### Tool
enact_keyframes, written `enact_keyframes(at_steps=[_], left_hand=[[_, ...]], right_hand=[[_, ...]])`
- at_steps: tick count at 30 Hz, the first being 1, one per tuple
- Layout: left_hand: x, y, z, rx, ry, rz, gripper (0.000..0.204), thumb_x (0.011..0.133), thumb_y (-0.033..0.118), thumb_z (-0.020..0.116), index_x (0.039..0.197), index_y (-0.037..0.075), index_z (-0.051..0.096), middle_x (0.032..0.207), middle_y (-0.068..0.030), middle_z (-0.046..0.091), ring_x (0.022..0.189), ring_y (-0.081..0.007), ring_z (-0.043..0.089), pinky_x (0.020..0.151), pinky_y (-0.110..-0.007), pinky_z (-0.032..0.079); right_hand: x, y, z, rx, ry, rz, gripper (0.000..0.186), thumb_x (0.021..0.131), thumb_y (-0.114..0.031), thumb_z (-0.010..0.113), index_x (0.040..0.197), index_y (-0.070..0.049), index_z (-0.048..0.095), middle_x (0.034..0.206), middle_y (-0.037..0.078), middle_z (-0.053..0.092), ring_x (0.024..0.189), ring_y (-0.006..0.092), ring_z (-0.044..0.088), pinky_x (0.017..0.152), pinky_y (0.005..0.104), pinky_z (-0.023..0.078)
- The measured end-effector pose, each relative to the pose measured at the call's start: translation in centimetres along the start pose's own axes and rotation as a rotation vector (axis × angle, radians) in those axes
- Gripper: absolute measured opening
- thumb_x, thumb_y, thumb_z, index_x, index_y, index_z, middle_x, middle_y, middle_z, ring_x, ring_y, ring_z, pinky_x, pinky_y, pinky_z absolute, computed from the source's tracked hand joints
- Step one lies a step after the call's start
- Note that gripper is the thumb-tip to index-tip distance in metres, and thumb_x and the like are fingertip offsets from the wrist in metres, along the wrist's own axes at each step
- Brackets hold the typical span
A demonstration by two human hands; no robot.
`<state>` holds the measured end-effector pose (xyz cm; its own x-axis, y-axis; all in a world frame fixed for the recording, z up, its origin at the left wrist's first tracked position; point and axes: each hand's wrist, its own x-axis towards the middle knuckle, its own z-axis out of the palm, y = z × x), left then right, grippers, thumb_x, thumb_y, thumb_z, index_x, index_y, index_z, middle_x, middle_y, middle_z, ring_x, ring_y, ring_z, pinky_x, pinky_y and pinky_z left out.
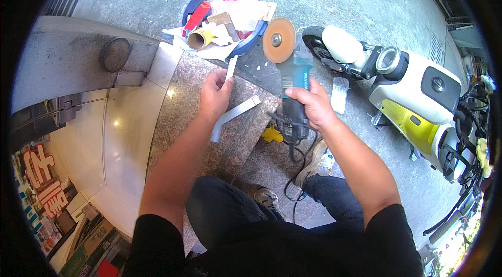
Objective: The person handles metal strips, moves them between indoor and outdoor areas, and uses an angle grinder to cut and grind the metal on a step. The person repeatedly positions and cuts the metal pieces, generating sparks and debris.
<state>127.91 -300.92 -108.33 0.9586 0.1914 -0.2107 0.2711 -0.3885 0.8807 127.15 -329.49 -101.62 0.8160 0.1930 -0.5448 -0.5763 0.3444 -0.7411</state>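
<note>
My right hand point(315, 103) is wrapped round the body of a teal and black angle grinder point(300, 76). Its orange-brown disc point(285, 49) faces up and points away from me. A short pale strip point(231, 67) stands up between the closed fingers of my left hand point(215, 91), to the left of the disc and apart from it. Below that hand, a longer silvery strip point(239, 110) lies across the speckled stone step point(183, 91), its near end close to my left forearm. From the grinder's rear a dark cord point(286, 189) loops down by my shoes.
Beyond the step stands a blue bin point(191, 8) heaped with paper, a cardboard tube point(197, 41) and scraps. A white and yellow-green scooter point(413, 120) is parked at right. A yellow object point(272, 134) sits beside the cord. Tiled wall point(125, 136) borders the left.
</note>
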Motion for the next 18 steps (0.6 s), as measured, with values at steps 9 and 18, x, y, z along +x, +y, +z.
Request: enact_keyframes(at_steps=[9,18], left_hand=[[-3.3,0.5,2.1,0.097,0.264,-0.113,0.031,0.097,0.024,0.079,0.114,-0.002,0.078,0.090,-0.0082,0.075,0.079,-0.0123,0.068,0.073,-0.029,0.054],[-3.9,0.3,2.3,0.135,0.333,-0.075,0.038,0.097,0.034,0.078,0.117,0.001,0.079,0.089,-0.0144,0.075,0.081,-0.0216,0.071,0.076,-0.036,0.055]], right_hand=[[2.8,3.9,7.5,-0.173,0.010,-0.077,0.042,0.083,-0.013,0.081,0.119,-0.001,0.061,0.095,0.003,0.067,0.083,0.0135,0.064,0.076,0.0312,0.055],[4.9,5.7,8.8,-0.224,0.046,-0.082,0.042,0.080,-0.019,0.083,0.112,0.001,0.064,0.095,0.006,0.071,0.083,0.0146,0.066,0.077,0.0323,0.055]])
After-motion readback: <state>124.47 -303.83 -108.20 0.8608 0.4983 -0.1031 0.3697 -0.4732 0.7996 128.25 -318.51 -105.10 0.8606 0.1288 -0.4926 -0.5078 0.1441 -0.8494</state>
